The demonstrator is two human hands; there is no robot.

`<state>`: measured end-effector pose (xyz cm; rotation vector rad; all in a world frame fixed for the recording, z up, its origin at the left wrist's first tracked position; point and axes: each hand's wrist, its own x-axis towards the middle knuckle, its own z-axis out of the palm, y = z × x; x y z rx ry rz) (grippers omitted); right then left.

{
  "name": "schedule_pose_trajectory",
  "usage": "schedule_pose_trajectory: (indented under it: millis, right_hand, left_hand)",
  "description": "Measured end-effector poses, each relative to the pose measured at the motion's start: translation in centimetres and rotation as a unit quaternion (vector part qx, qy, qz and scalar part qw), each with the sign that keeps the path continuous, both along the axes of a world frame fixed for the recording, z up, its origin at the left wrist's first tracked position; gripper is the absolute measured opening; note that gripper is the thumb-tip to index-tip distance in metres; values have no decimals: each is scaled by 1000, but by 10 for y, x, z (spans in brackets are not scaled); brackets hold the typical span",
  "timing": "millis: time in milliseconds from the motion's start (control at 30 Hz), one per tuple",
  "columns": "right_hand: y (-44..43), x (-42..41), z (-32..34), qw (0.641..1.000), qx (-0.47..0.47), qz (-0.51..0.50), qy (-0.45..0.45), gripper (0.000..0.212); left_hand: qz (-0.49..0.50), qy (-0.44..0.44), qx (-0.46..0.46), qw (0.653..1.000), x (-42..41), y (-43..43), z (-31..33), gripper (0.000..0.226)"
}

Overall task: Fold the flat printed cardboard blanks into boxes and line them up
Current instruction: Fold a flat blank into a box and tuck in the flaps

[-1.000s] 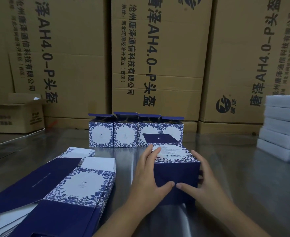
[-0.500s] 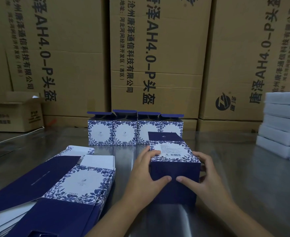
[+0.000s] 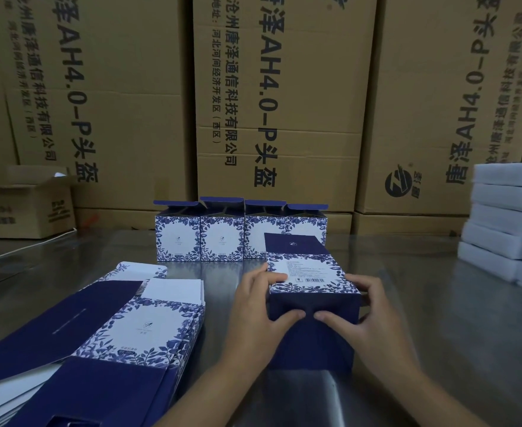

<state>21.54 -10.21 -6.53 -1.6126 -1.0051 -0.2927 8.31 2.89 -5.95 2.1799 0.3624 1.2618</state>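
At table centre: I count one box [image 3: 312, 272] on the steel table [image 3: 423, 303], barcode panel up, navy flap open at its far end.
My left hand [image 3: 253, 312]: clamped on the box's left side, thumb on the near navy face, one finger on the top panel.
My right hand [image 3: 367, 315]: clamped on the box's right side, thumb on the same navy face.
Thumbs: two, close together, not touching.
Behind the box: a row [image 3: 241, 238] of four folded boxes, side by side, top flaps up; whether my box touches the fourth I cannot tell.
To my left: one pile of flat blanks [image 3: 148, 322]; their number I cannot tell.
Back wall: three large cartons [image 3: 284, 103] side by side, one small open carton [image 3: 25, 211] at far left.
Far right: white blocks [image 3: 500, 217] stacked five high, with more at the edge.
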Motion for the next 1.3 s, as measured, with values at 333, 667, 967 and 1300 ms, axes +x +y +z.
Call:
schedule_pose_trajectory:
  millis: [333,667,967,1300]
  right_hand:
    - [3,-3,3,999,8,-44,1,56]
    - [-2,6,-1,999,-51,14,9,61]
    - [-1,8,-2,992,-3,88,87,43]
    - [-4,8,0,992,-21,96,83,32]
  left_hand:
    - [28,-35,4,999,6,1,-4,47]
    - [-44,81,4,996,-2,6,-3,80]
    - [-90,89,-24,992,-1,10,-6,90]
    - [-104,92,-111,984,3,8,-11,109]
